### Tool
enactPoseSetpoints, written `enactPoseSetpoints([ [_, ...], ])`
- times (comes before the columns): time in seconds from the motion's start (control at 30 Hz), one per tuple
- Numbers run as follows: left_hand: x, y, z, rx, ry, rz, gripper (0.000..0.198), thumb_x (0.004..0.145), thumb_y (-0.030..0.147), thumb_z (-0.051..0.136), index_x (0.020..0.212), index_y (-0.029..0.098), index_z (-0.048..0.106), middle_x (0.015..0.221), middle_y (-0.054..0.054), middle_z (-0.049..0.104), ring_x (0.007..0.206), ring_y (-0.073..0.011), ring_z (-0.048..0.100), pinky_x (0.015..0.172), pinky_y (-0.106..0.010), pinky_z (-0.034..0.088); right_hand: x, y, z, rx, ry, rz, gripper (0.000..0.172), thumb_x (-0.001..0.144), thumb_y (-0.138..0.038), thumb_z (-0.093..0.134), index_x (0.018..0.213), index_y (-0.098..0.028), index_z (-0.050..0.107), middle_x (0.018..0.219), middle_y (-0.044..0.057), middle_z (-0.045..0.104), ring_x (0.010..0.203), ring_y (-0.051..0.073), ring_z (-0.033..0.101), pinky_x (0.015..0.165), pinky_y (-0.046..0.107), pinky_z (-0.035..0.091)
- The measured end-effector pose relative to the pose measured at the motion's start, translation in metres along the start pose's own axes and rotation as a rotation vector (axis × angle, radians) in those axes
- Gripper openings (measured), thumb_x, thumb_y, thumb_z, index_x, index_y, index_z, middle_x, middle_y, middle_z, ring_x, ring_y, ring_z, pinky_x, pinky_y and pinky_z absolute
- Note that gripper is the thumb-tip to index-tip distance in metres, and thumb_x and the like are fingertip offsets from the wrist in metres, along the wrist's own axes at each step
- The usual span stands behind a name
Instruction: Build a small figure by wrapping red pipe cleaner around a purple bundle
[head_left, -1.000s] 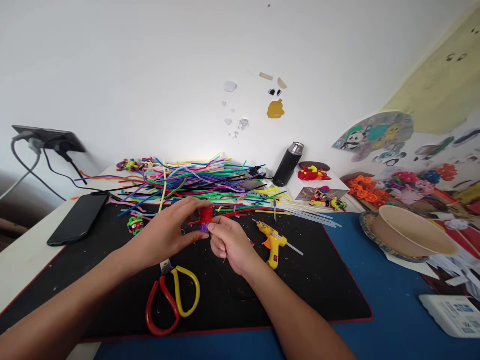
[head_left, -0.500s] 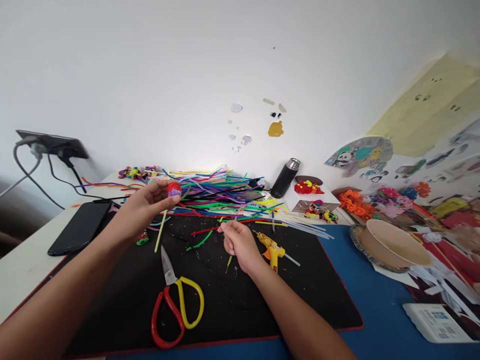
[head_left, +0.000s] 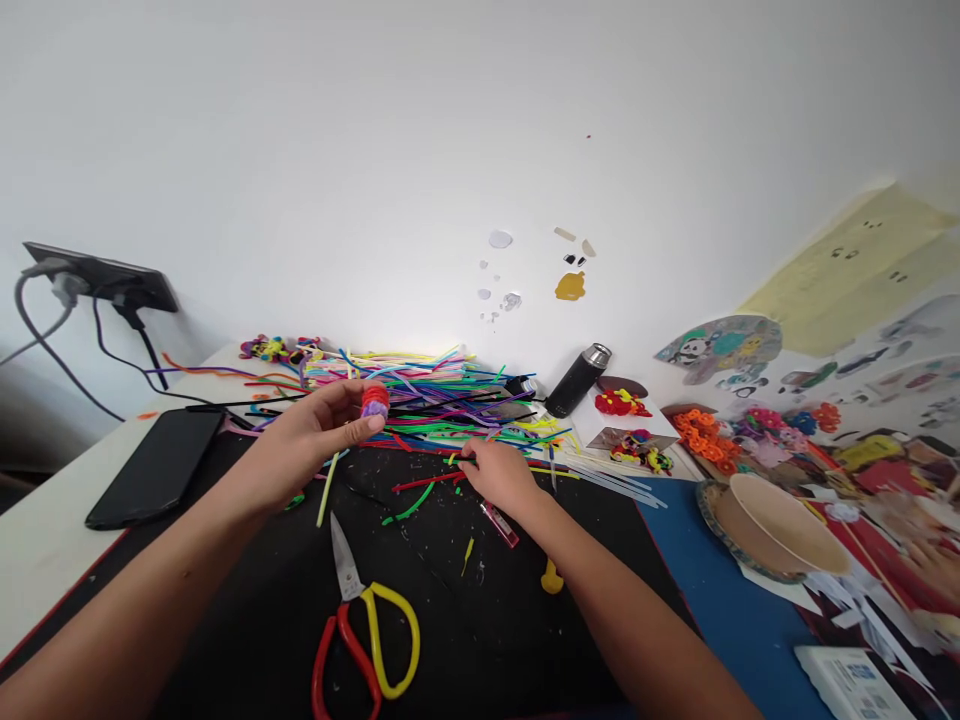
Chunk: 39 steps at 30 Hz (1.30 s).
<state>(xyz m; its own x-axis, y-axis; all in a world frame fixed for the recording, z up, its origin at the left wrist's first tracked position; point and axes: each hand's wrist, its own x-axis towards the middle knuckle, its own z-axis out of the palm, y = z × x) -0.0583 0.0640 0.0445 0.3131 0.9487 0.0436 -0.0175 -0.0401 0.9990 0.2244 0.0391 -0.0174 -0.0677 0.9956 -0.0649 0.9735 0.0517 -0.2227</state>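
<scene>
My left hand (head_left: 319,432) is closed on a small coil of pipe cleaner (head_left: 375,402), red at the top and purple below, held upright between thumb and fingers. At the front edge of a pile of loose pipe cleaners, my right hand (head_left: 504,478) has its fingers bent together; a yellow-green bit shows at the fingertips, but what they grip is hidden. Short red (head_left: 420,484) and green (head_left: 411,507) pipe cleaner pieces lie beside it. Scissors (head_left: 360,600) with red and yellow handles rest on the black mat, nearer me. My right forearm covers most of a yellow glue gun (head_left: 552,578).
Many-coloured pipe cleaners (head_left: 420,385) are heaped along the wall. A black phone (head_left: 157,470) lies at left. A black flask (head_left: 577,382) leans beside a white box (head_left: 611,430) bearing small pipe cleaner figures. At right stands a beige bowl (head_left: 787,525). A small pink-red case (head_left: 499,525) lies on the mat.
My right hand has moved forward to the pile's edge, uncovering the pink-red case and a yellow scrap; its forearm now covers most of the glue gun. The left hand keeps the coil. The view has shifted slightly.
</scene>
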Motion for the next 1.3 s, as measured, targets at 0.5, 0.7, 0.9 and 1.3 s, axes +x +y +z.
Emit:
enactPoseSetpoints([
  [0.5, -0.004, 0.003, 0.007, 0.306, -0.006, 0.212, 0.055, 0.083, 0.049, 0.078, 0.131, 0.027, 0.063, 0.117, -0.006, 0.073, 0.105, -0.0281, 0.069, 0.09, -0.043, 0.058, 0.016, 0.002, 0.007, -0.192, -0.015, 0.013, 0.02, 0.101, -0.027, 0.06, 0.112, -0.021, 0.075, 0.098, 0.012, 0.081, 0.096, 0.03, 0.076, 0.078, 0.034, 0.047],
  [0.7, -0.009, 0.002, 0.014, 0.408, -0.006, 0.276, 0.05, 0.087, 0.044, 0.073, 0.134, 0.029, 0.062, 0.121, -0.005, 0.071, 0.104, -0.0262, 0.07, 0.085, -0.039, 0.06, 0.01, 0.002, 0.005, -0.152, 0.035, 0.023, 0.023, 0.103, -0.028, 0.056, 0.114, -0.022, 0.075, 0.098, 0.011, 0.081, 0.093, 0.029, 0.076, 0.075, 0.032, 0.044],
  [0.9, -0.008, -0.005, 0.014, 0.534, -0.01, 0.373, 0.046, 0.091, 0.038, 0.07, 0.135, 0.029, 0.061, 0.125, -0.008, 0.068, 0.112, -0.0286, 0.066, 0.098, -0.046, 0.056, 0.0, 0.005, 0.002, -0.04, 0.067, 0.036, 0.021, 0.104, -0.03, 0.057, 0.11, -0.021, 0.074, 0.084, 0.005, 0.078, 0.079, 0.023, 0.072, 0.066, 0.029, 0.039],
  [1.3, -0.006, -0.005, 0.012, 0.55, -0.017, 0.347, 0.047, 0.092, 0.042, 0.07, 0.136, 0.029, 0.06, 0.125, -0.007, 0.068, 0.112, -0.0289, 0.066, 0.097, -0.044, 0.055, 0.001, 0.018, -0.021, 0.057, 0.176, 0.097, 0.025, 0.105, -0.031, 0.053, 0.115, -0.02, 0.074, 0.081, 0.003, 0.075, 0.076, 0.021, 0.068, 0.064, 0.029, 0.036],
])
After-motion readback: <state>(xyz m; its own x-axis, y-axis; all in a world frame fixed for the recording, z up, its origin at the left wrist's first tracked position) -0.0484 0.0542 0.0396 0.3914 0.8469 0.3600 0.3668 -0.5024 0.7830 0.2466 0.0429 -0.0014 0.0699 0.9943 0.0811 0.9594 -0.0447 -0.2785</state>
